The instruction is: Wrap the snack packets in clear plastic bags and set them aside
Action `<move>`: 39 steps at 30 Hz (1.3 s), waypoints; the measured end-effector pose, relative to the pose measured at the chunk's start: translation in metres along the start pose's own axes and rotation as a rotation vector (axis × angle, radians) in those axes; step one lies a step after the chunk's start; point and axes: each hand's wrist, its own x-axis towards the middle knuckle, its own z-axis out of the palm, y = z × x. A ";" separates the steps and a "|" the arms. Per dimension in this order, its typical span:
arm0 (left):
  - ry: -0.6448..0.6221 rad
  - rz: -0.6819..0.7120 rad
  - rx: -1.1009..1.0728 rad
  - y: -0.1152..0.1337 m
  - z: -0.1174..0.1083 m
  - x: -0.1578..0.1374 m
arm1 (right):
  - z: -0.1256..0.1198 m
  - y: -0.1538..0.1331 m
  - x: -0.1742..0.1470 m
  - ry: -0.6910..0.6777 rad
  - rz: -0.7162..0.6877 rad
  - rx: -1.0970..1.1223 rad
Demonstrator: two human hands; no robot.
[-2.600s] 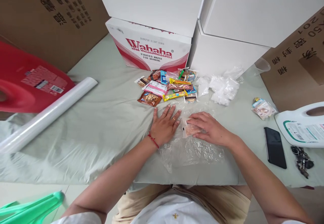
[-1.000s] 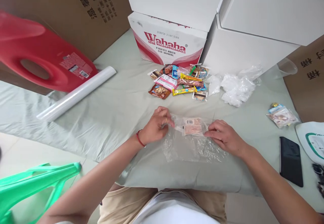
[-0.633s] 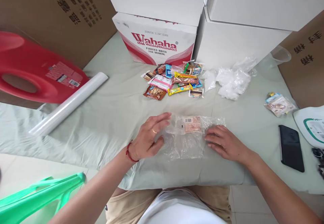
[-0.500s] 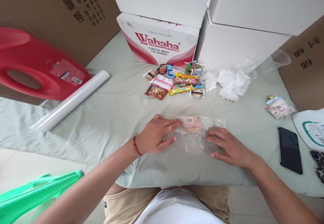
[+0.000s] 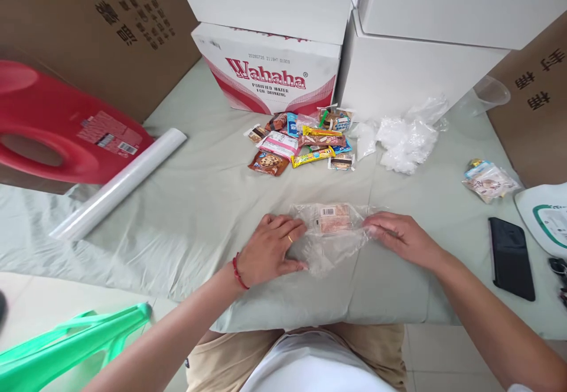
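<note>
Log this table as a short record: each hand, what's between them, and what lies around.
Left hand: fingers on the left side of the clear plastic, thumb spread apart
Right hand: fingertips at the plastic's right edge; grip unclear
Between hands: barcoded packet; inside or under the plastic, can't tell
Beyond hands: snack pile, in front of the Wahaha box
Far left: roll, red jug
Far right: phone

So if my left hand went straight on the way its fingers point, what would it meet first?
The clear plastic film, which your left hand seems to touch; then probably the barcoded packet, though depth is hard to judge.
</note>
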 end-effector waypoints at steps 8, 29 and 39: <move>0.108 -0.137 -0.075 0.008 0.006 0.016 | -0.018 0.006 0.044 -0.179 0.362 0.297; 0.127 -0.117 0.022 0.021 0.014 0.014 | -0.026 0.014 0.056 -0.119 0.554 0.270; 0.359 -0.562 -0.252 0.026 0.023 0.027 | -0.025 0.035 0.042 0.097 0.459 0.143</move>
